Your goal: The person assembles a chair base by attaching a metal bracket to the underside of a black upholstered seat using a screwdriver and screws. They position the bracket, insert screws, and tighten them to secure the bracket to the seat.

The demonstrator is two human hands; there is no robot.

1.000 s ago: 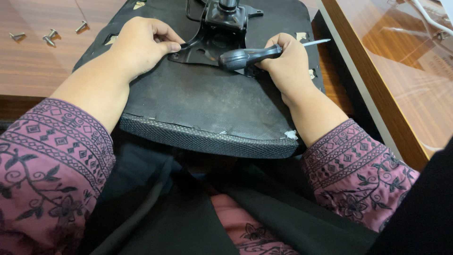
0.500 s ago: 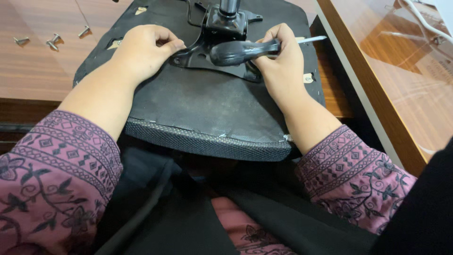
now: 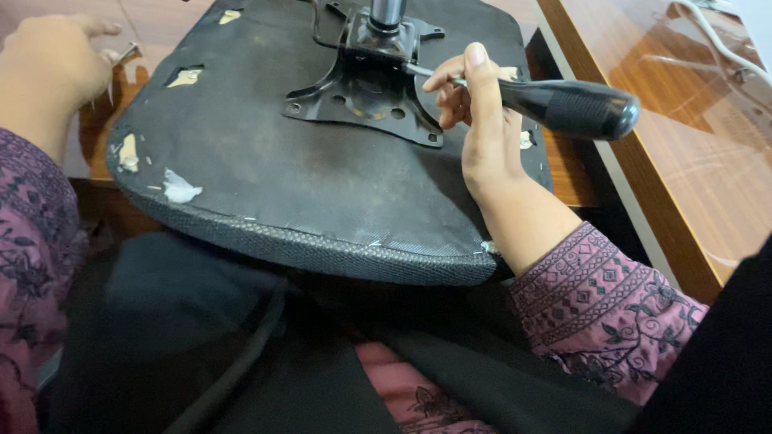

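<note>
We held one black-handled screwdriver [image 3: 563, 104] in our closed right hand [image 3: 482, 128], tip at the one black metal chair plate [image 3: 362, 88] on the upturned seat [image 3: 322, 193]; left hand [image 3: 52, 64] curled over a screw [image 3: 125, 55] on the desk [image 3: 96, 145].

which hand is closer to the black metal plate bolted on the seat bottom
Right. The right hand sits at the edge of the metal plate, holding a screwdriver. The left hand is off the seat, at its far left.
</note>
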